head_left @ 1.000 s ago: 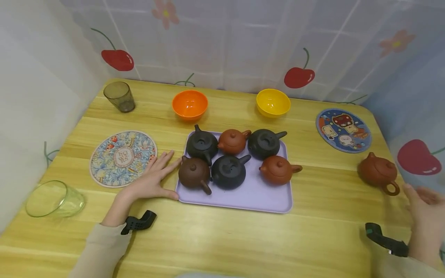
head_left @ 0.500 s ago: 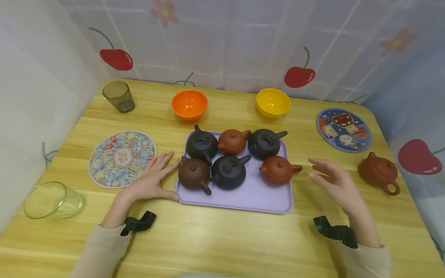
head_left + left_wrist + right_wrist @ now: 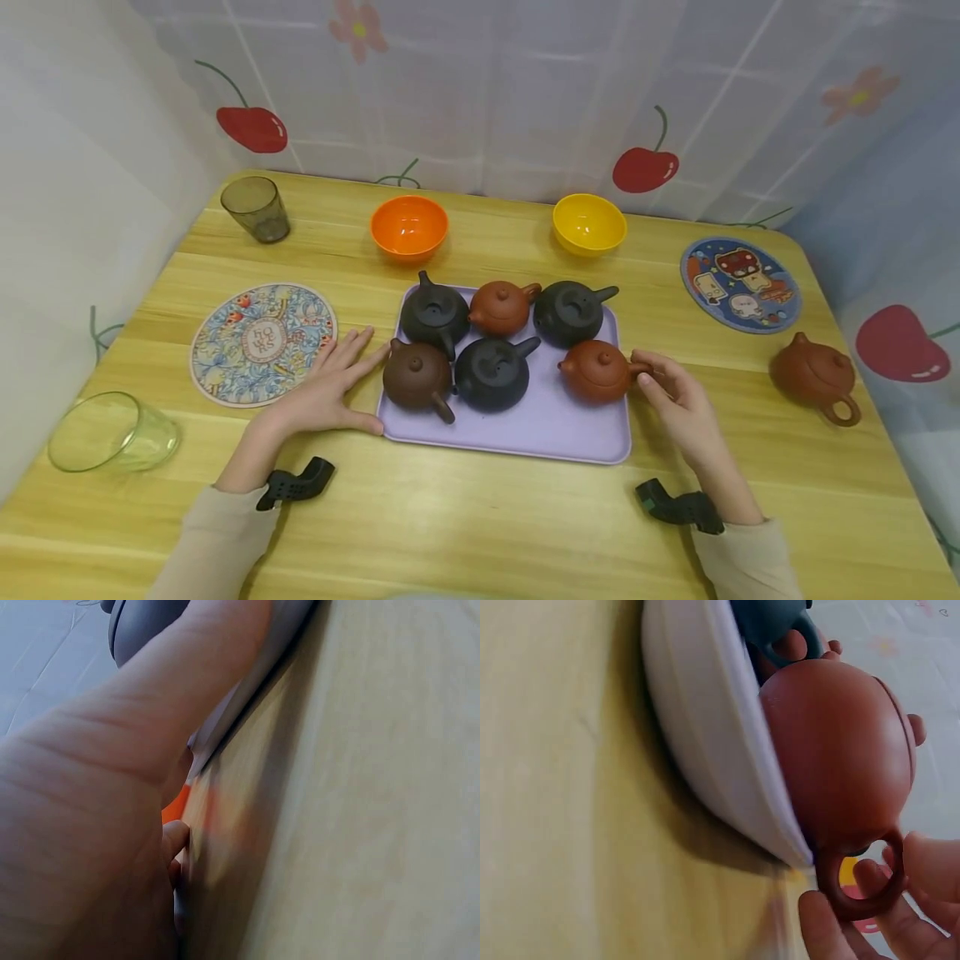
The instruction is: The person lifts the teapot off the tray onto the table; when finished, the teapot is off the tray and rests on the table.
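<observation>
A lilac tray point(image 3: 517, 433) bears several small teapots. My right hand point(image 3: 681, 408) is at the tray's right edge, pinching the looped handle of a reddish-brown teapot point(image 3: 597, 372). In the right wrist view the thumb meets that handle point(image 3: 826, 877) and a fingertip shows through its loop. This teapot still sits on the tray. My left hand point(image 3: 326, 396) lies with spread fingers at the tray's left edge, its thumb touching the near corner. Closest to it on the tray is a dark brown teapot point(image 3: 417, 375); a black teapot point(image 3: 492, 372) sits in the middle.
Another reddish-brown teapot point(image 3: 812, 371) stands on the table at the right, near a blue round mat point(image 3: 741, 285). An orange bowl point(image 3: 409, 227) and a yellow bowl point(image 3: 588, 225) are behind the tray. To the left are a floral mat point(image 3: 240, 358), a grey glass point(image 3: 258, 208) and a green glass point(image 3: 116, 433).
My right hand has moved left, from beside the lone teapot at the table's right to the tray, and taken hold of a teapot's handle. The left hand has stayed put.
</observation>
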Demonstrator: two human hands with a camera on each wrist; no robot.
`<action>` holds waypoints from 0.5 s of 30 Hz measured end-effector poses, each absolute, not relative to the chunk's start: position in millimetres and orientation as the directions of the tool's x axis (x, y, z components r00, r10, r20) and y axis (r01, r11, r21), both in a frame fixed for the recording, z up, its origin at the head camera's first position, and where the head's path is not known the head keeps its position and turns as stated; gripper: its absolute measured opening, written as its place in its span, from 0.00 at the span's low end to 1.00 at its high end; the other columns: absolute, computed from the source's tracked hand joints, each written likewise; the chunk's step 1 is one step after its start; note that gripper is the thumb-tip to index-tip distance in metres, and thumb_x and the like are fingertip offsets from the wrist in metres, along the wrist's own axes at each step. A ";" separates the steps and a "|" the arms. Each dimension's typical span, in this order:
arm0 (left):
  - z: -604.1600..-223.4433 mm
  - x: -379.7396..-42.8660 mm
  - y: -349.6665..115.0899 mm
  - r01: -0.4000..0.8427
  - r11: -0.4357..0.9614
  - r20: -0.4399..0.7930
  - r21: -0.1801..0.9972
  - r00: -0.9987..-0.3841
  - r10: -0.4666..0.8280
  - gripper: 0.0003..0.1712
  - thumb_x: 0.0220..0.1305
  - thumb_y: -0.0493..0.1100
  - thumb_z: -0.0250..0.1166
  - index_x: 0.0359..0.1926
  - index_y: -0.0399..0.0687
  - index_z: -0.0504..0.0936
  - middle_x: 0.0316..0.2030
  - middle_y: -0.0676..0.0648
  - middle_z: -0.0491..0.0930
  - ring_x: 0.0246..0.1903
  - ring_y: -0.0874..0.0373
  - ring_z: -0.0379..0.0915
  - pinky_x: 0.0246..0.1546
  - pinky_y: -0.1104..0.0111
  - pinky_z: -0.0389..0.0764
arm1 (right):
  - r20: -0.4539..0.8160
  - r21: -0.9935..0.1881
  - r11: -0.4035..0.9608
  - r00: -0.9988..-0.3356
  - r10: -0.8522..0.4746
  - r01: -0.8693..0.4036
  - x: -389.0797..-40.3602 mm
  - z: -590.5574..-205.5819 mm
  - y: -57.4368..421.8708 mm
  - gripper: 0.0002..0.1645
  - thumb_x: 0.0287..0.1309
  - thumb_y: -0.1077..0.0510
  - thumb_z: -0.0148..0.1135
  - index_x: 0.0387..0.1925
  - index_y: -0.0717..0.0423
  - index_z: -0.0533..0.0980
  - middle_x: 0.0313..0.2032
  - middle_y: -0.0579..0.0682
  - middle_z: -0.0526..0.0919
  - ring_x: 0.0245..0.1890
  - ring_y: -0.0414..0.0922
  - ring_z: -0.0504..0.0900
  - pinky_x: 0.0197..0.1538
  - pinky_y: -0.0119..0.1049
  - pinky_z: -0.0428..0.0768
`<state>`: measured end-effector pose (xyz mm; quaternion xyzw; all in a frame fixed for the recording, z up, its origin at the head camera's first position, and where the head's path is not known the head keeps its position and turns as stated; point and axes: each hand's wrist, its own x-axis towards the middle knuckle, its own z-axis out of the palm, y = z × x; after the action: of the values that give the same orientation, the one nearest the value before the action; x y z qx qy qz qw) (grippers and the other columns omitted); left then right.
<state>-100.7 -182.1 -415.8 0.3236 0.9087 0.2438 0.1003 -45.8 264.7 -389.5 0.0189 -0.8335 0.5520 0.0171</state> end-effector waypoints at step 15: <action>-414.9 -101.1 -182.8 0.540 0.686 -0.052 0.489 -0.766 0.640 0.60 0.34 0.72 0.60 0.66 0.56 0.46 0.65 0.40 0.35 0.63 0.45 0.26 0.58 0.52 0.29 | 0.104 -0.953 0.294 -0.991 0.089 -0.073 -47.2 -401.6 263.7 0.16 0.52 0.65 0.56 0.41 0.74 0.72 0.37 0.42 0.79 0.36 0.35 0.78 0.38 0.26 0.75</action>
<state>-101.1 -182.8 -414.9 0.3236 0.9114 0.2290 0.1100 -47.2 263.7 -401.6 -0.0048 -0.8016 0.5940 0.0682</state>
